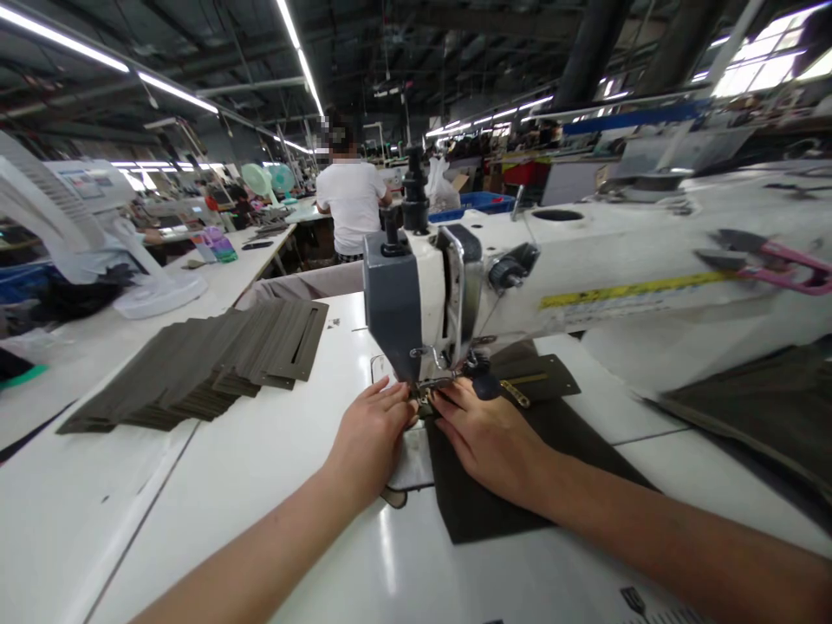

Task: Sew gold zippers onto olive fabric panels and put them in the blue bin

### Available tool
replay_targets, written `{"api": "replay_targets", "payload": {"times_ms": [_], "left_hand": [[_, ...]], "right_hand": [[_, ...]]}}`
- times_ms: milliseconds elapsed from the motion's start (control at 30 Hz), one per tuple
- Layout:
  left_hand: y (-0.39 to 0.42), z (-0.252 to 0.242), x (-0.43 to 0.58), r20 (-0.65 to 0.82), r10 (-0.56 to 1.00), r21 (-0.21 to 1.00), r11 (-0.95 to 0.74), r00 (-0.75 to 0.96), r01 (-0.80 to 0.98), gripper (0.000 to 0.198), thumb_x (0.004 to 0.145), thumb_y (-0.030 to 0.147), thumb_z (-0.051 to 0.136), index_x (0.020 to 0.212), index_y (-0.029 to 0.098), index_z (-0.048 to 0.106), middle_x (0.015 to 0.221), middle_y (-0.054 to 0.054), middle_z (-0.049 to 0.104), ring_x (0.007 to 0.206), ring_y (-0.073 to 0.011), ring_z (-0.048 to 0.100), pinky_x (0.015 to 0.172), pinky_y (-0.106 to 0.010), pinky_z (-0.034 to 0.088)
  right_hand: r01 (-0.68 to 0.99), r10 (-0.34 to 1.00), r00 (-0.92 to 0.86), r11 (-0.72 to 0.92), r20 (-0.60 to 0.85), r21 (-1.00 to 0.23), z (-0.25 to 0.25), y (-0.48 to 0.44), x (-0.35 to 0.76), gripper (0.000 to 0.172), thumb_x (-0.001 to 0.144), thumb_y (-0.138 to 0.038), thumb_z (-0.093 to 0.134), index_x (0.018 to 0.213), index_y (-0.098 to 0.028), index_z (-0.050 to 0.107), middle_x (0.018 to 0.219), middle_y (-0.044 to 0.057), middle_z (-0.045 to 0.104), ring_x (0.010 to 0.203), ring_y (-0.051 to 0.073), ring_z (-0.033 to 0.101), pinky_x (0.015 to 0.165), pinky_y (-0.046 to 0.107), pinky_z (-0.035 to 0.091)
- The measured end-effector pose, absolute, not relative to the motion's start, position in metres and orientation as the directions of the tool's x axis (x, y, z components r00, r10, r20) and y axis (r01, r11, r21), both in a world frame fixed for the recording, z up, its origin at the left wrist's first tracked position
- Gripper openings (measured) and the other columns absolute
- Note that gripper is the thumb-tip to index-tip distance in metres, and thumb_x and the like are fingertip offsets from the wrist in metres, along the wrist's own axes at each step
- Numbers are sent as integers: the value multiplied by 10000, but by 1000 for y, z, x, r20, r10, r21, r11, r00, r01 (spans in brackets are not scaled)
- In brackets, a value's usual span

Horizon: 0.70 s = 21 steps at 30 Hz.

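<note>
Under the needle end of a white and grey sewing machine (393, 299), both hands meet at the presser foot (425, 390). My left hand (373, 425) is on the left of the foot, its fingers drawn together; what the fingertips pinch is hidden. My right hand (484, 433) bears on a dark olive fabric piece (468, 511), thumb and fingers gripping its edge beside the needle. Behind that hand lies a dark slotted panel (555, 373) with a gold-coloured zipper and a gold zipper pull (516, 394).
A fanned stack of dark slotted panels (214, 360) lies on the white table (260, 494) at left. Pink-handled scissors (773, 256) rest against the machine arm above a yellow measuring tape (643, 286). Dark fabric (760, 407) lies at right. A person in white (354, 204) is further back.
</note>
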<state>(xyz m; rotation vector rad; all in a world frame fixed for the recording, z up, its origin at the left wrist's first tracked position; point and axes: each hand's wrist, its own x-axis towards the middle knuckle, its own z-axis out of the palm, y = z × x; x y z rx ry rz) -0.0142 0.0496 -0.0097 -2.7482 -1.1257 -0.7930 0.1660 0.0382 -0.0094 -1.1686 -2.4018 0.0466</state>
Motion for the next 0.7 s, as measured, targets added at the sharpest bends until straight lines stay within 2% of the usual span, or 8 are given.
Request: {"api": "replay_targets", "payload": {"times_ms": [167, 433, 600, 700], "left_hand": [[51, -10, -15, 489, 633, 125, -732, 600, 670, 201, 825, 98, 447, 827, 154, 640, 971, -109, 675, 902, -211, 638, 916, -434, 455], [45, -8, -16, 489, 617, 134, -752, 617, 646, 177, 836, 110, 452, 802, 165, 616, 996, -90, 670, 964, -207, 617, 930, -415, 442], [45, -10, -15, 516, 620, 150, -744, 591, 651, 186, 834, 109, 445, 773, 171, 610, 960, -77, 679, 920, -199, 631, 890, -388, 469], [45, -11, -17, 521, 654, 153, -704, 549, 694, 207, 839, 114, 424, 789, 178, 615, 975, -71, 675, 935, -193, 624, 893, -377, 467]], "right_hand": [[741, 752, -503, 629, 427, -235, -13, 40, 166, 178, 798, -88, 448, 883, -115, 602, 1020, 152, 600, 1005, 262, 523, 854, 417, 447], [717, 739, -511, 648, 438, -257, -13, 35, 167, 225, 808, -83, 424, 964, -100, 586, 996, 142, 603, 954, 238, 548, 843, 384, 457], [725, 721, -493, 650, 487, -227, -19, 35, 166, 249, 813, -104, 428, 1017, -113, 571, 1019, 138, 605, 968, 240, 549, 841, 393, 456], [789, 742, -428, 585, 516, -186, -21, 36, 163, 290, 809, -187, 475, 1068, -78, 548, 1060, 171, 594, 1010, 278, 535, 894, 451, 419]]}}
